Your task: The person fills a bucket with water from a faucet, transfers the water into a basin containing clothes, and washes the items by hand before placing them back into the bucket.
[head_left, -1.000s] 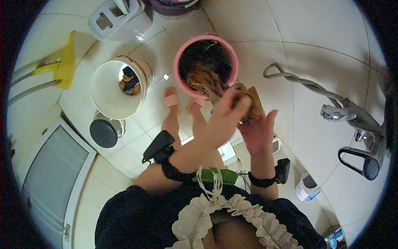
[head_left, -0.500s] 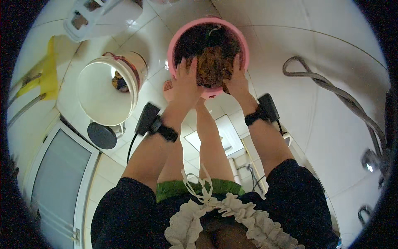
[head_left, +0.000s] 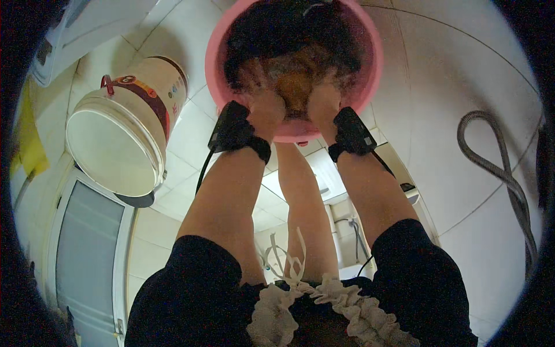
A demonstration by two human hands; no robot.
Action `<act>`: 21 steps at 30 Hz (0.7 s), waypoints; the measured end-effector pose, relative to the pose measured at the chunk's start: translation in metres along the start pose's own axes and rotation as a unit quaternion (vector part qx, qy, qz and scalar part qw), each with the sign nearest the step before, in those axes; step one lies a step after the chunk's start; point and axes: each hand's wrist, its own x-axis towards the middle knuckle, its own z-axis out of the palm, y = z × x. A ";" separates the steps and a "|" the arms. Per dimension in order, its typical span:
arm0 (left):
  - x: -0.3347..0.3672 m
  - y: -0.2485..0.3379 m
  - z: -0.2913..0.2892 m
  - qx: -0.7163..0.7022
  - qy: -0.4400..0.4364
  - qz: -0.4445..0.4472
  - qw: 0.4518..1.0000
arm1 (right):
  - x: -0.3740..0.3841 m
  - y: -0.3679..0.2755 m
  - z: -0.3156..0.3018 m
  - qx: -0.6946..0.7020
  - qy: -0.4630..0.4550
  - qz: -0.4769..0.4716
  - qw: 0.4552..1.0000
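A pink basin (head_left: 213, 63) stands on the floor at the top middle, between my forearms. It holds dark water or wet black cloth (head_left: 272, 32), and I cannot tell which parts are which. Nearer to me in it lies a brown, wet-looking cloth (head_left: 296, 89). My left hand (head_left: 267, 107) reaches down inside the basin on the left side of the brown cloth. My right hand (head_left: 325, 103) is down on the cloth's right side. The fingers of both hands are blurred and partly sunk, so their grip does not show. Each wrist wears a black strapped device.
At the left a white bucket (head_left: 156, 92) leans with its mouth toward me, a dark round object (head_left: 137, 199) beneath it. A grey hose (head_left: 503, 173) loops at the right. Yellow plastic (head_left: 32, 133) shows at the far left, above a frosted door (head_left: 89, 248).
Both hands have gone from lying spread on the brown cloth to deeper in the basin. The view has shifted, and the basin and bucket look larger and nearer.
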 end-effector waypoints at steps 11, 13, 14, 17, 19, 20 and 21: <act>0.040 0.007 -0.045 -0.262 -0.246 -0.012 0.933 | -0.002 0.022 -0.057 0.215 -0.057 -0.007 0.975; 0.031 0.004 -0.039 -0.515 -0.254 -0.156 0.804 | -0.033 0.018 -0.073 0.376 0.028 0.021 0.926; 0.022 0.010 -0.040 -0.632 -0.260 -0.218 0.697 | -0.050 0.010 -0.095 0.409 0.019 0.057 0.911; -0.012 0.049 -0.095 -0.821 -0.251 -0.319 0.401 | -0.091 -0.012 -0.152 0.511 0.003 0.155 0.846; -0.033 0.067 -0.172 -0.867 -0.179 -0.345 0.313 | -0.114 -0.033 -0.178 0.485 0.009 0.153 0.861; -0.041 0.065 -0.200 -0.878 -0.117 -0.358 0.294 | -0.126 -0.052 -0.190 0.446 0.038 0.121 0.886; -0.051 0.052 -0.204 -0.901 -0.133 -0.331 0.247 | -0.134 -0.066 -0.201 0.427 0.041 0.088 0.899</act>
